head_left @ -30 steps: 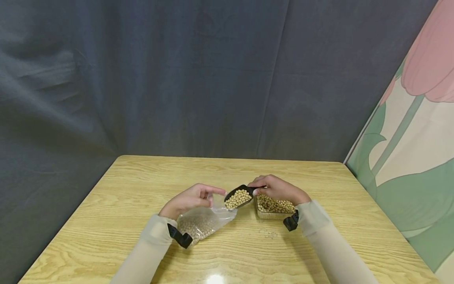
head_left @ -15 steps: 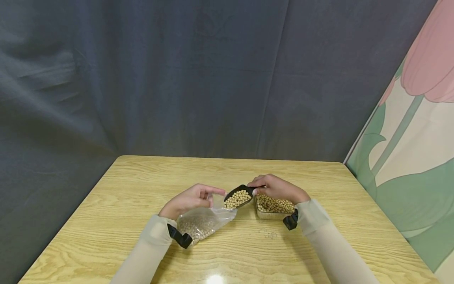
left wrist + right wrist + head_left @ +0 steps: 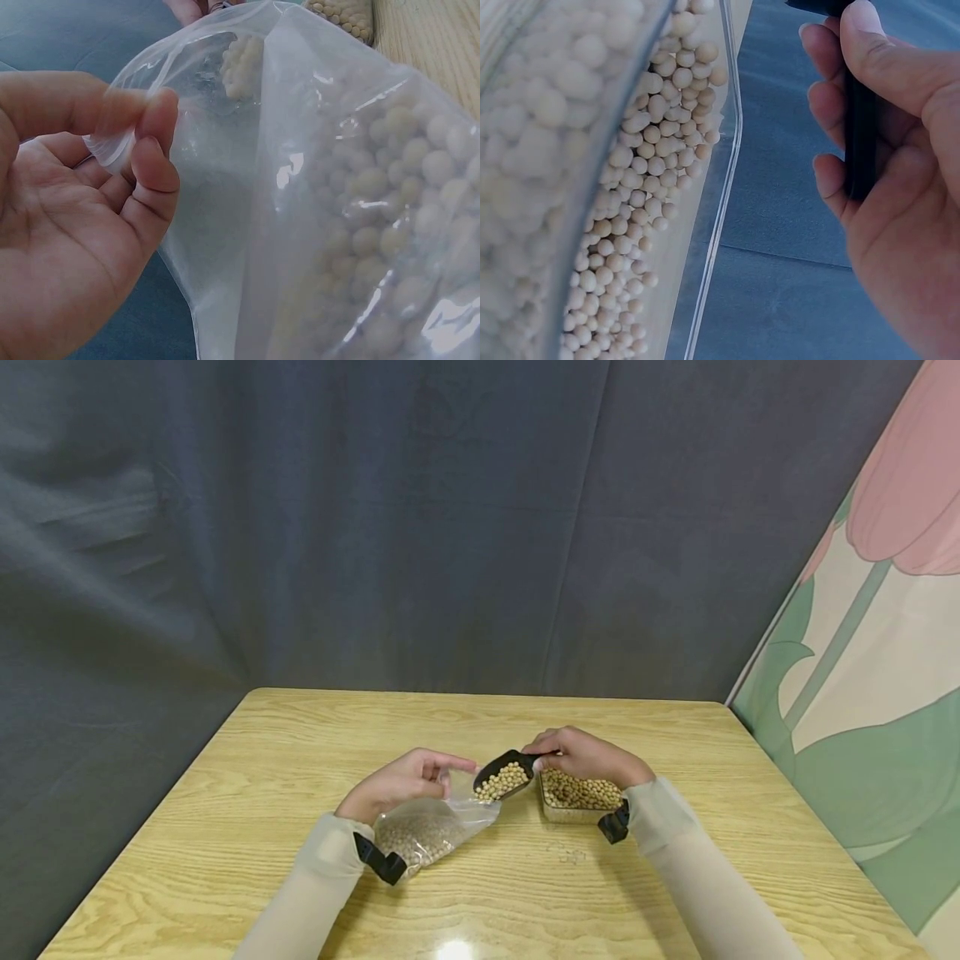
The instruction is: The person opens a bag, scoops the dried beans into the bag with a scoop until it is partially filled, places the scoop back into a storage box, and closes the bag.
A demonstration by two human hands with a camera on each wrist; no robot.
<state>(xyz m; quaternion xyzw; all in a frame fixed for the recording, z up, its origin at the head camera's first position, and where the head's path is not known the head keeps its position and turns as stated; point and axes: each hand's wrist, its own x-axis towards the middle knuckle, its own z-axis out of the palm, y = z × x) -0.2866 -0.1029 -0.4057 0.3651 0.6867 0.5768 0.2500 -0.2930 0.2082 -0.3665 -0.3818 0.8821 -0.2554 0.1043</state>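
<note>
My left hand (image 3: pixel 405 783) pinches the rim of a clear zip bag (image 3: pixel 427 828) between thumb and fingers, seen closely in the left wrist view. Pale round soybeans (image 3: pixel 367 240) fill the lower part of the bag, which lies slanted on the table. At its mouth, a black scoop (image 3: pixel 496 765) tilts down to the left with soybeans on it. My right hand (image 3: pixel 588 758) grips the scoop's handle (image 3: pixel 860 131), with fingers curled round it in the right wrist view. Below that hand stands a clear rectangular container (image 3: pixel 573 817) of soybeans.
The wooden table (image 3: pixel 300 735) spans the lower part of the head view. Small clear marks or bits (image 3: pixel 570 855) lie in front of the container. A dark curtain (image 3: pixel 412 527) hangs behind, and a flower-patterned cloth (image 3: pixel 885 693) is at the right.
The soybeans on the scoop have slid toward its lower tip and are fewer, baring more of the black inside. My right hand has risen slightly; my left hand stays put.
</note>
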